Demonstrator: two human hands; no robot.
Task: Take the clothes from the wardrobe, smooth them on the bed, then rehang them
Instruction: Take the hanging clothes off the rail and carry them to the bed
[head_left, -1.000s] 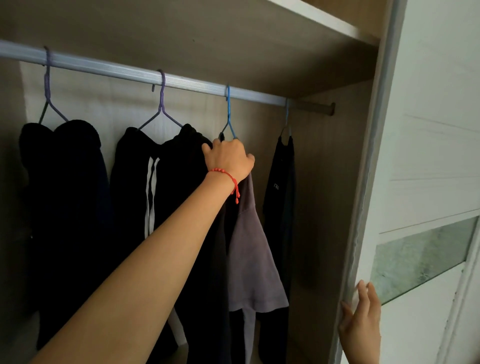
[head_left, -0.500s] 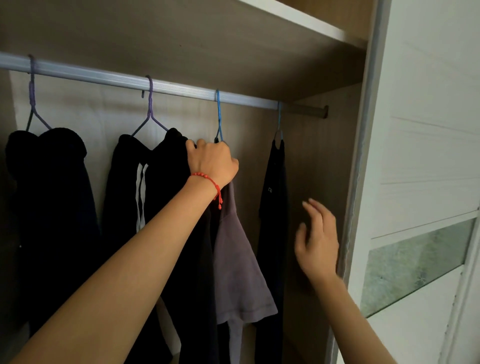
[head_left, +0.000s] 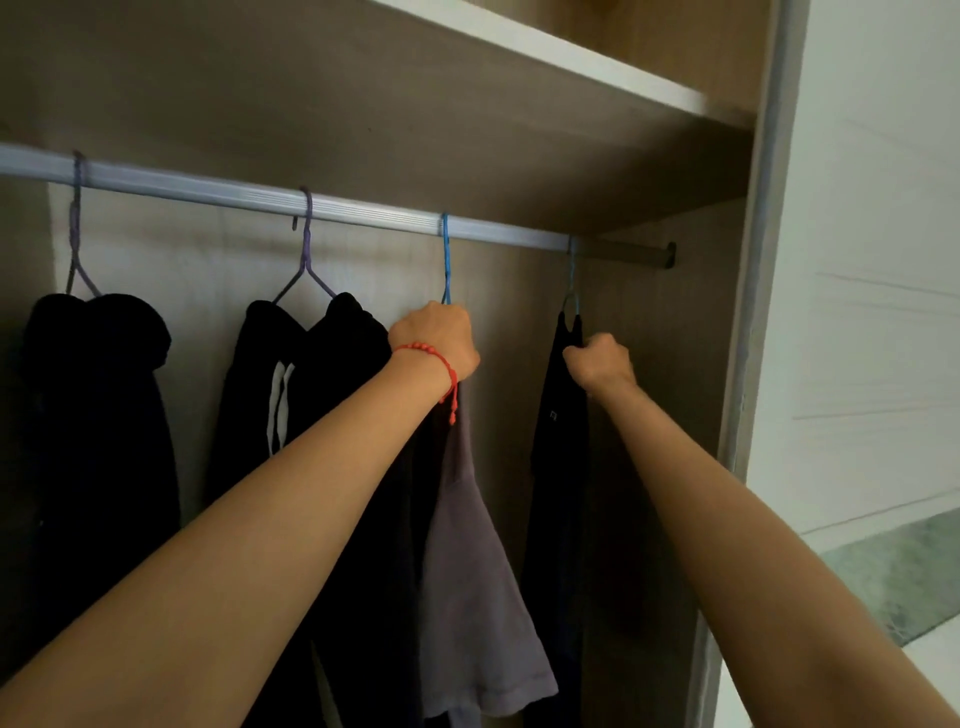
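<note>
Head view: the blue hanger (head_left: 445, 260) is gripped at its base by the left hand (head_left: 435, 340), above the grey shirt (head_left: 475, 561). The dark garment (head_left: 558, 467) is clutched by the right hand (head_left: 600, 364). Both are hung on the rail (head_left: 363, 208).

- No legible txt anywhere.
- Dark garment (head_left: 558, 467) on rightmost hanger: tiny pale logo mark on chest, too small/blurred to read.
</note>
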